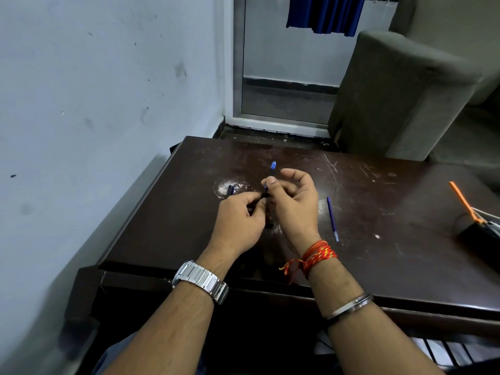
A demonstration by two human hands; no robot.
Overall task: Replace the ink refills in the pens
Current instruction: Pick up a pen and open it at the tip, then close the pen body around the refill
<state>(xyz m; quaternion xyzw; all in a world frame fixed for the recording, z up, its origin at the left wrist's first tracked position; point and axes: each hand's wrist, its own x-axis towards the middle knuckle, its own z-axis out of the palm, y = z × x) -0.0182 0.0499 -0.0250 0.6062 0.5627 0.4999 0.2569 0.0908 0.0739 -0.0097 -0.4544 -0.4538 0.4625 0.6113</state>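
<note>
Both hands meet above the middle of the dark wooden table (167,212). My left hand (239,220) is closed around a dark pen piece (230,190) whose end sticks out past the knuckles. My right hand (293,201) pinches a thin blue pen part (272,171) between thumb and forefinger, its blue tip pointing away from me. The two pieces touch between the fingertips, and the joint is partly hidden by fingers. A loose blue ink refill (332,219) lies flat on the table just right of my right wrist.
A black box (480,235) with an orange-handled tool (464,203) and white cable sits at the table's right edge. A grey upholstered chair (400,96) stands behind the table. A wall runs close along the left side.
</note>
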